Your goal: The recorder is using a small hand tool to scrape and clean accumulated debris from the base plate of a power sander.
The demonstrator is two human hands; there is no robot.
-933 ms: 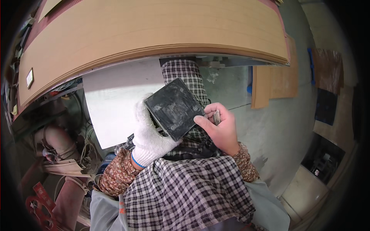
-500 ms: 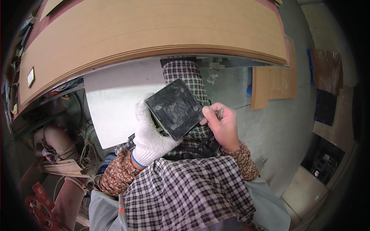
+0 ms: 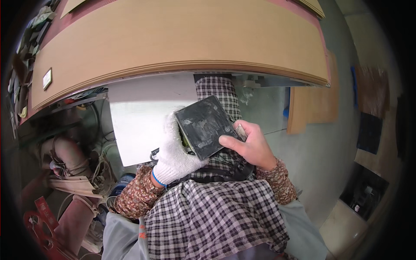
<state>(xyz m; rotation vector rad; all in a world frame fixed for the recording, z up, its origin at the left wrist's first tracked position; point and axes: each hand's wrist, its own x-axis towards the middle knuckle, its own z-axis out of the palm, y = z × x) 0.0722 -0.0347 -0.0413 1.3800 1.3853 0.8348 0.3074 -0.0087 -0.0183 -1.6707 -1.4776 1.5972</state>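
Observation:
My left hand point(image 3: 173, 149), in a white knit glove, is wrapped round a palm sander. Its flat black square pad point(image 3: 206, 125) faces up, worn and smeared grey, with screw heads near the corners. A bit of the sander's green body shows between glove and pad. Bare, my right hand point(image 3: 255, 145) closes on the pad's right edge with the thumb on its face. A small greyish piece point(image 3: 241, 131) sits by its index finger; what it is I cannot make out. The sander is above my lap, over a checked apron point(image 3: 216, 212).
Ahead lies a stack of tan boards point(image 3: 186, 43) with a small white-faced object point(image 3: 47, 79) on it. Beneath is a white panel point(image 3: 134, 125). At left are tied pinkish rolls point(image 3: 67, 156) and a red metal part point(image 3: 41, 229); more boards point(image 3: 314, 104) lie right.
My right thumb has moved from the pad's corner onto its face, and the hand now grips the edge. The sander has turned slightly; the whole view has shifted a little.

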